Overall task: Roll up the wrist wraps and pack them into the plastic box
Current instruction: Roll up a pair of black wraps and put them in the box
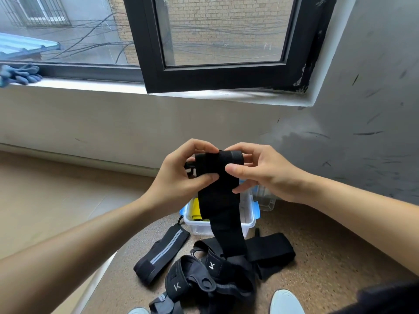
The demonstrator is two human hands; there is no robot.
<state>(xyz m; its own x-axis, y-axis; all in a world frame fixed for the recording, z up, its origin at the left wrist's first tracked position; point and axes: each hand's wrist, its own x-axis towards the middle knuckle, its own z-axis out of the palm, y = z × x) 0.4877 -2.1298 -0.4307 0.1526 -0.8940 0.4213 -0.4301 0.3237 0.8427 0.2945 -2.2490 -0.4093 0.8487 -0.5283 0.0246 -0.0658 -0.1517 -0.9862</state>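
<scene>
The left grip (pixel 181 175) and right grip (pixel 260 173) both pinch the rolled top of 1 black wrist wrap (pixel 217 196), held up above the plastic box (pixel 249 215). Its tail hangs toward loose wraps (pixel 162 252) on the floor (pixel 317 245).

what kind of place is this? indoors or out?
Likely indoors, a bare room in a residential building: black-framed window facing a brick wall and cables, scuffed painted wall, speckled floor where the plastic box sits.
</scene>
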